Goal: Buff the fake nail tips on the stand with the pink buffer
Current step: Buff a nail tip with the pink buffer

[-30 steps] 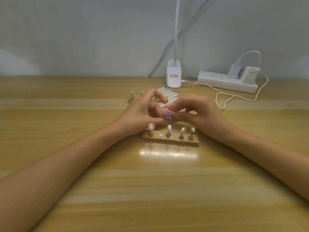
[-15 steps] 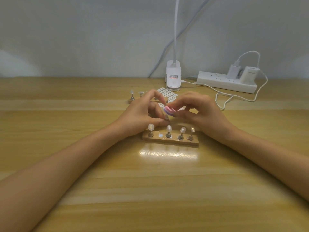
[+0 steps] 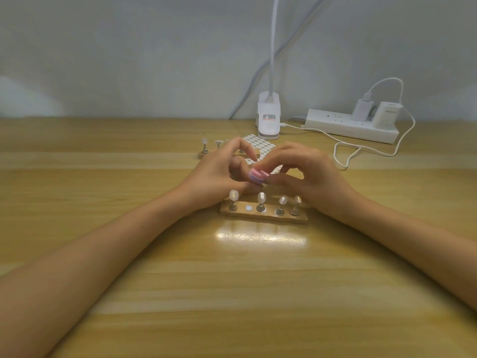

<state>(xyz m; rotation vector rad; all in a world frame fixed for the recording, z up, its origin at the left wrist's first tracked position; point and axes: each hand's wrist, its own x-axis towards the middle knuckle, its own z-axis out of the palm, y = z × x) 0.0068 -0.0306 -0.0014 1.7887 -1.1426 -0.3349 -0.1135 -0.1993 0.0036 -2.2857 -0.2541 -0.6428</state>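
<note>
Head: right hand [image 3: 311,177] around pink buffer [image 3: 256,175]

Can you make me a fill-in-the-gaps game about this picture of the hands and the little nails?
The right hand pinches a pink ___. The wooden stand in front of the hands holds ___ nail tips. The power strip at the back is ___ in colour.
Missing words: buffer; four; white.
</note>
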